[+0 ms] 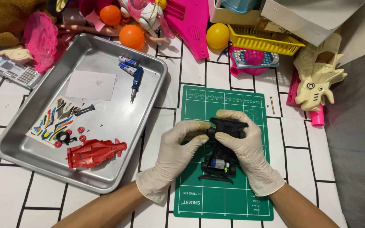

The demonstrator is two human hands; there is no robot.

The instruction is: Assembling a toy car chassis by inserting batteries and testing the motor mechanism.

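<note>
Chassis (221, 158) lengthwise toward the viewer, between left hand (176, 147) and right hand (246, 145).

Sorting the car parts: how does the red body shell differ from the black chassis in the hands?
The red body shell lies loose in the metal tray; the black chassis is over the green cutting mat, gripped by the left hand and right hand. The chassis shows a motor; the shell shows none. Both are toy-car parts.
</note>
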